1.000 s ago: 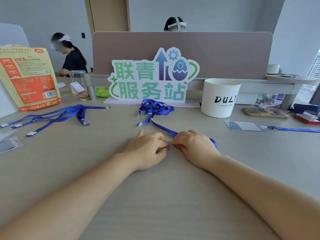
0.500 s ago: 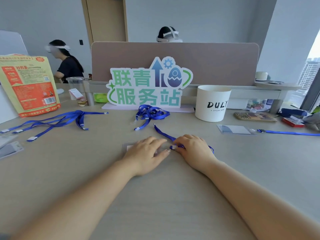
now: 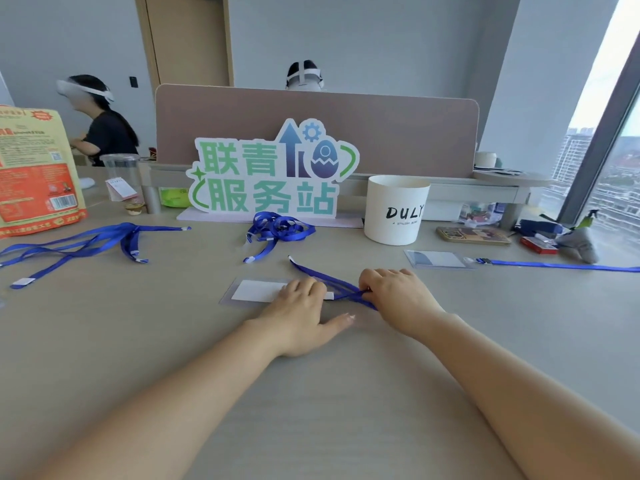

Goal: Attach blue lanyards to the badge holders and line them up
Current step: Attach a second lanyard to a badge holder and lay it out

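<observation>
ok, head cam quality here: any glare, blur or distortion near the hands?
Head view: soft daylight, window blown out top right; wide-angle bends its frame and stretches the forearms; left hand, right hand, badge holder and blue lanyard read sharp, with faint shadows; person at far left is smeared.

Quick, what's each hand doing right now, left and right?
Left hand: open, fingers pressing on the badge holder.
Right hand: closed, pinching the blue lanyard.
</observation>
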The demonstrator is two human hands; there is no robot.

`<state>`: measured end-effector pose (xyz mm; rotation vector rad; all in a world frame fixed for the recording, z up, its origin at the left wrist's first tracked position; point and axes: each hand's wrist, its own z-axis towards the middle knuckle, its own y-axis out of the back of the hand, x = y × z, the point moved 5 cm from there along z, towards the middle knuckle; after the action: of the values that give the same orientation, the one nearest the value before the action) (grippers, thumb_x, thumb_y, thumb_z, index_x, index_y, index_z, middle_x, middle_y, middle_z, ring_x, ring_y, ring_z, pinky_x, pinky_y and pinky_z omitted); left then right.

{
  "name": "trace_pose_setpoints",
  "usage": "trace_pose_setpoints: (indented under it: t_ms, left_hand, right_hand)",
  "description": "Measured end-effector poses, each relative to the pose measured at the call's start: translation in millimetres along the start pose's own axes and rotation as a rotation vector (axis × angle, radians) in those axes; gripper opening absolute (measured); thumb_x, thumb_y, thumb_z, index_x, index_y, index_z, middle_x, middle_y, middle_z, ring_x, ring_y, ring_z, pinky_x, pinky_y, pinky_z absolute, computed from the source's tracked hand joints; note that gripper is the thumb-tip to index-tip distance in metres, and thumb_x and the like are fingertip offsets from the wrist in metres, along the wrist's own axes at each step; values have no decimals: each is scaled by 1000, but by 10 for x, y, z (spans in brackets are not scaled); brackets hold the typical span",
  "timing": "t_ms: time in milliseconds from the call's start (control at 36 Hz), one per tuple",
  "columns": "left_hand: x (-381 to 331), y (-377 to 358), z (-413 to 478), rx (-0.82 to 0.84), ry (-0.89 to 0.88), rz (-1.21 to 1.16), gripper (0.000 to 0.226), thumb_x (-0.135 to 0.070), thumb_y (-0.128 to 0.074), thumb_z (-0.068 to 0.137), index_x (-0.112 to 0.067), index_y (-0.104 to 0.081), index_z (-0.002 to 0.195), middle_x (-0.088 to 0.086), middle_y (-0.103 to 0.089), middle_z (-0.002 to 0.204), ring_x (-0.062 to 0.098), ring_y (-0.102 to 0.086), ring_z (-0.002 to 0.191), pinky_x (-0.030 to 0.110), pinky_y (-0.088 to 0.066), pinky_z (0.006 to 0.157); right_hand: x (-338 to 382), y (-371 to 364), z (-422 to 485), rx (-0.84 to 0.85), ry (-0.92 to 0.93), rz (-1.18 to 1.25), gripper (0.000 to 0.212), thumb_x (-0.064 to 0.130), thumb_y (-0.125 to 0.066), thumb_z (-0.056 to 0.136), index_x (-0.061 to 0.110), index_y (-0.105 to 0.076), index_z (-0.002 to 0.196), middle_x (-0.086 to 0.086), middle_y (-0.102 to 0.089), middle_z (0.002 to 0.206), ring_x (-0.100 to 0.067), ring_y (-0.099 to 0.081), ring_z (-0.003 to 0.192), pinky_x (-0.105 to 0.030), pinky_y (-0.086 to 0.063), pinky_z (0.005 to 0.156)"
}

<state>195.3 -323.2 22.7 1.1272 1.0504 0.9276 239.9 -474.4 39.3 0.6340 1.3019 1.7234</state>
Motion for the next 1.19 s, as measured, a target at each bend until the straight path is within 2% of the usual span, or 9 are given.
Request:
trace_pose_setpoints:
  t_ms: [111,278,361,472,611,694,778,861,1194]
  left_hand:
    - [-79,-78,-24,130,1,111,77,-75,-20,85,-35,-11,150,2,-27,136,26,-23,129,42,-18,112]
    - [-110,-73,14,98,-43,52,75,-76,-17,84,-34,-28,146,-12,-20,147,17,-21,136,46,-11,114]
    - [-181,-34,25,67,-84,67,74,-71,-21,87,-26,-34,145,-14,-25,152,11,-20,140,42,-3,119]
    - [-290,-28,-11,81,-48,6,75,-70,-27,88,-18,-39,140,-6,-31,151,14,-24,139,32,-17,113]
    - [-368,-119,-1,198,29,92,98,-90,-5,62,-43,-9,148,-3,-3,160,17,1,147,53,-2,116]
    - [-449,-181,27,253,59,110,96,-93,2,52,-58,2,142,-3,4,160,22,9,147,61,4,113]
    - [-488,-208,42,251,81,98,91,-93,1,54,-62,1,139,-5,6,160,23,11,147,63,5,111]
    - [-495,-198,29,231,92,62,88,-91,-2,56,-62,-5,139,-9,6,160,21,11,147,61,7,112]
    - [-650,-136,61,147,78,57,91,-88,1,61,-49,-29,138,-21,0,158,12,9,147,58,11,113]
  right_hand:
    - [-185,26,-124,27,-42,30,24,30,-39,99,22,-59,111,1,-60,107,-22,-56,101,-31,-37,87]
    - [-463,179,-320,18,-213,539,14,28,-55,93,19,-65,87,6,-61,79,-16,-56,77,-28,-42,70]
    - [-597,241,-403,57,-224,601,17,30,-56,93,18,-67,88,5,-62,75,-10,-52,67,-23,-39,63]
    - [-833,360,-494,-7,-109,273,19,32,-53,94,24,-69,89,9,-67,81,-17,-51,77,-22,-33,72]
    - [-1003,440,-676,-202,155,-195,2,25,-71,81,26,-73,81,8,-66,70,-22,-61,63,-29,-45,78]
    - [-1163,348,-816,-147,161,-345,26,7,-80,66,26,-72,83,7,-65,69,-21,-61,61,-30,-48,78]
    - [-1357,323,-931,-167,100,-413,33,2,-81,59,24,-72,81,6,-64,66,-23,-60,60,-30,-39,82]
    - [-1511,345,-1041,-196,60,-414,18,12,-83,65,22,-70,72,5,-61,60,-25,-60,59,-29,-33,77]
    - [-1997,433,-1150,-264,6,-309,11,25,-83,70,24,-72,70,6,-64,60,-23,-61,58,-31,-40,73]
